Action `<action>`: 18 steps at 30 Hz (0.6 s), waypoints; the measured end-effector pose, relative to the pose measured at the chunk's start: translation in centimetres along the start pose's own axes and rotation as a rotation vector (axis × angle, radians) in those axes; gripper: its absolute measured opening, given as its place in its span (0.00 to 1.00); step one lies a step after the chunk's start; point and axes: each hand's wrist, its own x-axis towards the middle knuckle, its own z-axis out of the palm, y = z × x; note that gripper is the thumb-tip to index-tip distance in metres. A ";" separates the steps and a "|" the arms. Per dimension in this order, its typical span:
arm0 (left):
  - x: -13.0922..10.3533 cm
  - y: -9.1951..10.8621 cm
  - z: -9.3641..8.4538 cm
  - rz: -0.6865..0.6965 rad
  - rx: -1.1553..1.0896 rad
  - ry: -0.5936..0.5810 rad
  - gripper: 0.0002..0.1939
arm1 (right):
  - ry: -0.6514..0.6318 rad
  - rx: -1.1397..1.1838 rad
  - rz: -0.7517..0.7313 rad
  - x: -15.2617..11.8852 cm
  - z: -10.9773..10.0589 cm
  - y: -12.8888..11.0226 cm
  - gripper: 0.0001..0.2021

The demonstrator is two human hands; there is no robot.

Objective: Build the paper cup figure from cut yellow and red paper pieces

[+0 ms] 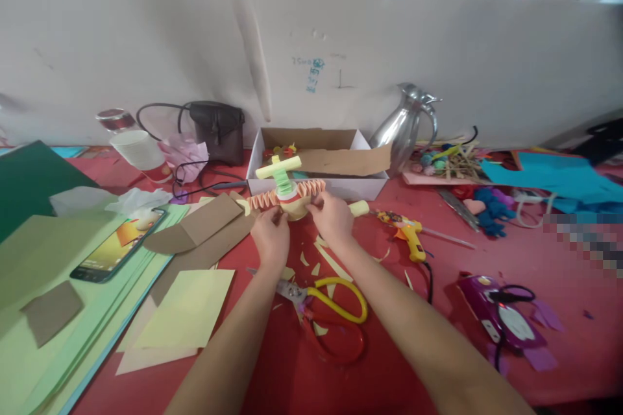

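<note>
A paper figure [286,189] with folded orange side strips, a green folded neck and a pale yellow roll across its top stands in front of the white box. My left hand [271,233] pinches the lower left of its rounded yellowish base. On the other side, my right hand [331,215] has its fingers closed on the base's right edge. Scissors [296,295] with one yellow and one red handle lie below, between my forearms, among yellow paper scraps [335,262]. Just right of my right hand is a pale yellow paper roll [359,209].
A yellow glue gun [413,240] and a purple device [503,318] lie to the right. Behind stand an open box [318,188], a metal jug [402,126] and a dark bag [218,133]. Leftward are a phone [118,246], paper sheets [187,308] and cups [139,149].
</note>
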 end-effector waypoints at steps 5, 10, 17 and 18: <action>-0.2 0.7 -0.1 -0.035 0.051 -0.050 0.10 | -0.016 -0.144 -0.162 -0.9 -0.2 -0.3 0.08; -0.2 1.2 0.1 -0.027 0.013 -0.069 0.09 | -0.048 -0.172 -0.222 -1.1 -0.3 -0.7 0.12; 0.1 1.7 1.0 -0.035 0.073 -0.008 0.15 | -0.087 -0.106 -0.247 -1.6 -0.3 -0.9 0.14; 0.1 1.8 1.1 -0.038 0.076 0.000 0.15 | -0.099 -0.087 -0.250 -1.6 -0.3 -0.8 0.15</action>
